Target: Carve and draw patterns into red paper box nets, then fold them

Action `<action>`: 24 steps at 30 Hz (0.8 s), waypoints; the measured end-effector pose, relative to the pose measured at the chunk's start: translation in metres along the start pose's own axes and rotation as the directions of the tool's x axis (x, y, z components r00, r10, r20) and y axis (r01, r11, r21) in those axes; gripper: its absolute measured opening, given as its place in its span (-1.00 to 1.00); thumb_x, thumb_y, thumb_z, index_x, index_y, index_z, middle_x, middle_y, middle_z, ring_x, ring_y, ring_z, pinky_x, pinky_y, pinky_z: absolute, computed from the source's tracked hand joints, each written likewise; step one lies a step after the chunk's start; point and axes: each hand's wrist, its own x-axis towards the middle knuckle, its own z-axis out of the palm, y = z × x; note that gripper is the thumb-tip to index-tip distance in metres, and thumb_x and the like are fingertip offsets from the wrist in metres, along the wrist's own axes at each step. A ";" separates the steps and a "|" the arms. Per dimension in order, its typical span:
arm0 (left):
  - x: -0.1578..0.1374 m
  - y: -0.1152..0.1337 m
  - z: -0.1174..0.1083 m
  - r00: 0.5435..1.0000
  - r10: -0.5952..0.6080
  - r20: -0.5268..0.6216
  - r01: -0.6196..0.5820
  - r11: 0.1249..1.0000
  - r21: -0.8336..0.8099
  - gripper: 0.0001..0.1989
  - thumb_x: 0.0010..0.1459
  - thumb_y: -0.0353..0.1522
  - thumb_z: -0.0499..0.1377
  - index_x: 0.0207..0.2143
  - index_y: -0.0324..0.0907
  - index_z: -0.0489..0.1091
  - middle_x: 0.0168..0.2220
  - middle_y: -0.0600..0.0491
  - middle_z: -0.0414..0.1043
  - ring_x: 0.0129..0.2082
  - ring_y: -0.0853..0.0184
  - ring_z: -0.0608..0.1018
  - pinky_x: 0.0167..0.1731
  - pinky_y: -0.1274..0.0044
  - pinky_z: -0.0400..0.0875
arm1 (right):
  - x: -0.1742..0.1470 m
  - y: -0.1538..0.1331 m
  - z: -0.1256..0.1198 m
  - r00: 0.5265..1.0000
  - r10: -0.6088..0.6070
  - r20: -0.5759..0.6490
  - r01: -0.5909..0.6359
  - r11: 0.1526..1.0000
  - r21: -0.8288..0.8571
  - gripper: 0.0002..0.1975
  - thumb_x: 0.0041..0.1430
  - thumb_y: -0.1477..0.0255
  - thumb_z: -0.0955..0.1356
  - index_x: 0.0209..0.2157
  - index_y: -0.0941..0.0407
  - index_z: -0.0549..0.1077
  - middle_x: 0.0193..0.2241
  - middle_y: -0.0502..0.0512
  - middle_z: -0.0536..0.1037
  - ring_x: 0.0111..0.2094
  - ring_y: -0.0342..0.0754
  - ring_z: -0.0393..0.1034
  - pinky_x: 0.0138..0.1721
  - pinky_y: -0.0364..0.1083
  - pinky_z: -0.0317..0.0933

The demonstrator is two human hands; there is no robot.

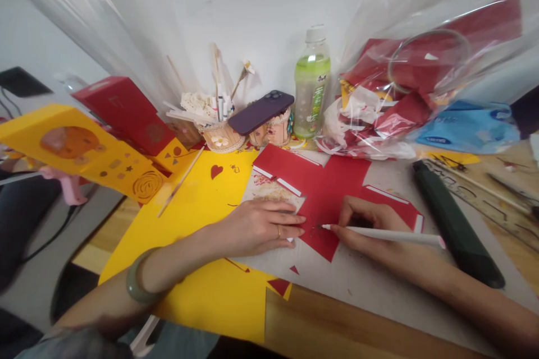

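A red paper cutout (337, 185) with white strips along several flaps lies on a grey board (362, 303). My left hand (261, 227) rests flat with its fingertips on the red paper's left edge, fingers stretched out. In my right hand (370, 224) is a slim white pen (387, 233), its tip touching the red paper near some small dark marks. The pen's back end points right and has a pinkish cap end. Beneath my left forearm spreads a large yellow sheet (202, 297) with a small red heart on it.
Yellow box (84, 151) and red box (126, 115) stand at left. Behind are a decorated pen holder (221, 137), a purple phone (263, 109), a green drink bottle (312, 84) and a clear bag of red scraps (379, 112). A dark green cutter-like tool (457, 224) lies right.
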 end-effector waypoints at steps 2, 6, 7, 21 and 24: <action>0.000 0.000 0.000 1.000 -0.003 -0.004 0.003 1.000 -0.004 -0.73 0.27 -0.27 0.04 -0.18 -0.21 0.47 -0.08 0.09 0.49 -0.01 0.35 0.46 0.05 0.50 0.35 | 0.000 -0.001 0.000 1.000 0.000 -0.005 0.000 1.000 0.006 -0.81 0.06 0.38 0.31 -0.56 0.09 0.23 -0.59 -0.07 0.31 -0.52 -0.15 0.16 -0.51 -0.17 0.08; -0.001 -0.001 0.001 1.000 -0.002 -0.008 0.001 1.000 -0.019 -0.73 0.26 -0.29 0.05 -0.18 -0.23 0.47 -0.08 0.06 0.48 0.01 0.34 0.45 0.04 0.50 0.35 | 0.000 -0.002 0.001 1.000 0.002 0.013 -0.003 1.000 0.021 -0.80 0.08 0.34 0.30 -0.55 0.09 0.24 -0.58 -0.06 0.32 -0.52 -0.14 0.17 -0.51 -0.16 0.08; -0.001 -0.001 0.001 1.000 0.000 -0.009 0.000 1.000 -0.023 -0.73 0.26 -0.29 0.05 -0.18 -0.24 0.47 -0.08 0.06 0.48 0.01 0.33 0.45 0.04 0.50 0.35 | 0.000 -0.002 0.001 1.000 0.008 0.024 -0.009 1.000 0.018 -0.79 0.08 0.33 0.30 -0.55 0.09 0.24 -0.58 -0.06 0.32 -0.52 -0.14 0.18 -0.51 -0.16 0.08; -0.002 -0.002 0.002 1.000 -0.004 -0.014 0.004 1.000 -0.014 -0.73 0.26 -0.27 0.05 -0.17 -0.22 0.47 -0.07 0.09 0.48 -0.01 0.34 0.46 0.04 0.52 0.35 | -0.001 -0.001 0.000 1.000 -0.009 0.021 0.009 1.000 0.012 -0.79 0.11 0.34 0.30 -0.54 0.09 0.24 -0.57 -0.05 0.32 -0.51 -0.14 0.17 -0.50 -0.15 0.07; -0.002 -0.002 0.002 1.000 0.000 -0.013 0.000 1.000 -0.018 -0.74 0.26 -0.28 0.05 -0.18 -0.23 0.47 -0.07 0.09 0.48 -0.01 0.34 0.46 0.05 0.52 0.35 | -0.002 0.000 0.000 1.000 0.002 0.029 -0.002 1.000 -0.001 -0.80 0.11 0.37 0.30 -0.54 0.09 0.24 -0.57 -0.05 0.32 -0.50 -0.14 0.17 -0.49 -0.16 0.08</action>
